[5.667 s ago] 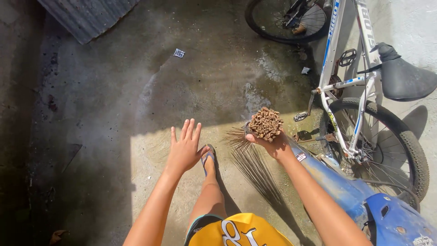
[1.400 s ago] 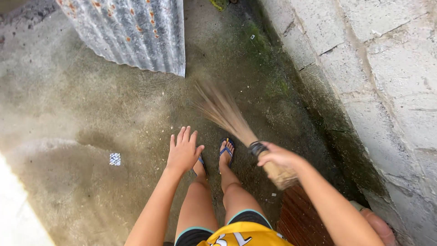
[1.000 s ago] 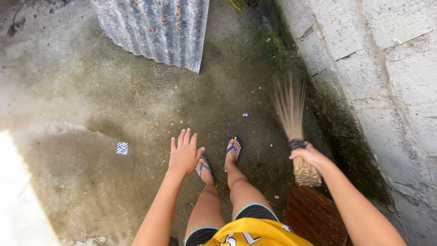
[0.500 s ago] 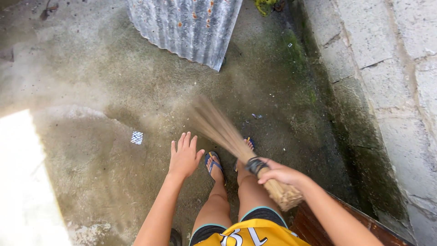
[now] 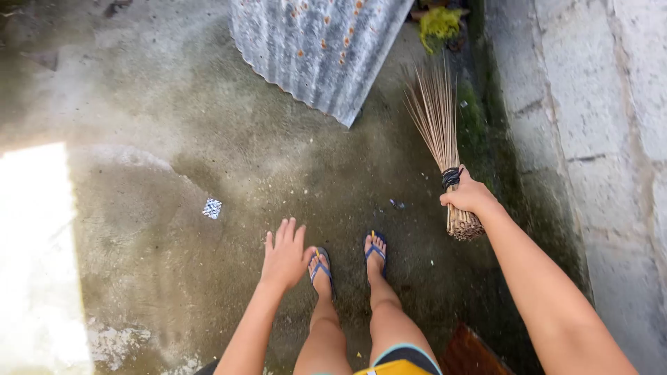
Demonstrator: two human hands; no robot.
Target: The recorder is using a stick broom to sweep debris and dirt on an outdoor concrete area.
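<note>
Beside the mossy block wall [image 5: 590, 125], the right hand [image 5: 471, 198] grips the stick broom [image 5: 439, 132], now swung from in front of the feet to the wall side, bristles pointing at the corrugated sheet [image 5: 316, 48]. The left hand [image 5: 283, 255] stays empty, fingers spread, above the concrete floor [image 5: 139, 229].

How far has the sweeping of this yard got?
Partway, it seems. The concrete floor looks mostly bare. In hand: the right hand grips a stick broom, bristles toward the mossy strip along the block wall; the left hand hangs open and empty. Left: a small checkered scrap, a bit of litter near the feet.
</note>
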